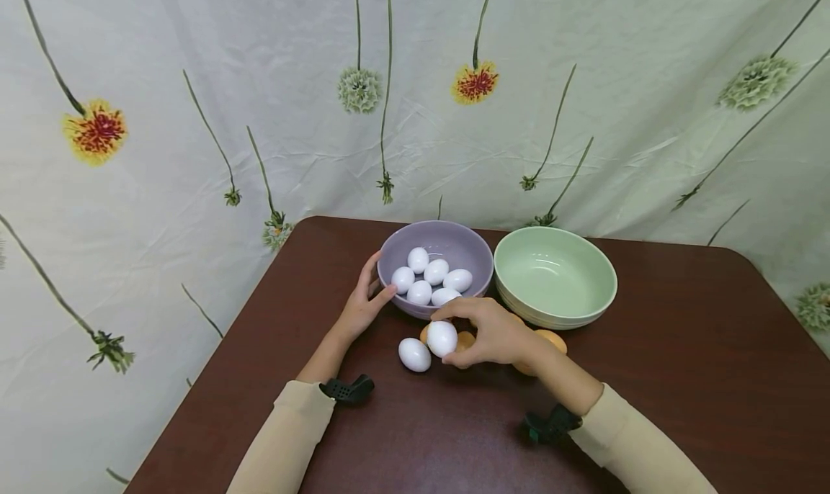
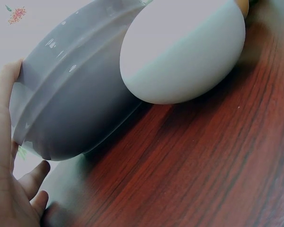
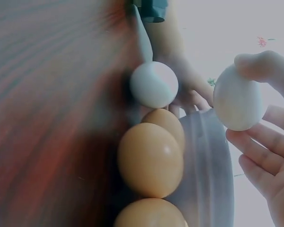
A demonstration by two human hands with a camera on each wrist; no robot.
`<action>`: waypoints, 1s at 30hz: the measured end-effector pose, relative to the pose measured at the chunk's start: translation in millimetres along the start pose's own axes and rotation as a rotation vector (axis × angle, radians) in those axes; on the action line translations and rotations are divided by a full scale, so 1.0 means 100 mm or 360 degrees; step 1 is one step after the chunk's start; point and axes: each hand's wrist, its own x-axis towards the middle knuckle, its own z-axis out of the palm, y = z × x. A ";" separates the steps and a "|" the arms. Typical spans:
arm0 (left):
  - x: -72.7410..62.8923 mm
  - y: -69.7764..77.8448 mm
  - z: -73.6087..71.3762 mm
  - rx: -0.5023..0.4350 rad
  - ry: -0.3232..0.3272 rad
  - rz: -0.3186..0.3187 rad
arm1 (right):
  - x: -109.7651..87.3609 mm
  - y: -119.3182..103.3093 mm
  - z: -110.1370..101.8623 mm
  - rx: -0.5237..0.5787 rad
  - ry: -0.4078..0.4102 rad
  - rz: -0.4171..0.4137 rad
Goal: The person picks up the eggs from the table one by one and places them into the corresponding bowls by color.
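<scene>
My right hand pinches a white egg between thumb and fingers, raised in front of the purple bowl. In the right wrist view this egg is off the table. At the left side of the bowl, my left hand grips the rim, thumb over the edge and fingers along the outer wall. Several white eggs lie inside that bowl. Another white egg rests on the table before it. Brown eggs sit in a row beside the bowl, partly hidden by my right hand in the head view.
A light green bowl stands just right of the purple one, with no eggs visible in it. More brown eggs lie in front of it, partly behind my right wrist. The dark red-brown table backs onto a flowered cloth.
</scene>
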 end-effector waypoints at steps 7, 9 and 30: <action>0.00 -0.01 0.00 0.0010 0.0001 -0.0012 | 0.08 0.05 -0.08 0.0006 0.0106 -0.0044; 0.00 -0.01 -0.01 0.0005 0.0000 -0.0019 | 0.11 0.07 -0.09 0.0034 0.0125 -0.0031; 0.00 0.00 -0.01 0.0030 0.0003 -0.0075 | 0.37 0.23 -0.13 0.0047 0.0416 0.0331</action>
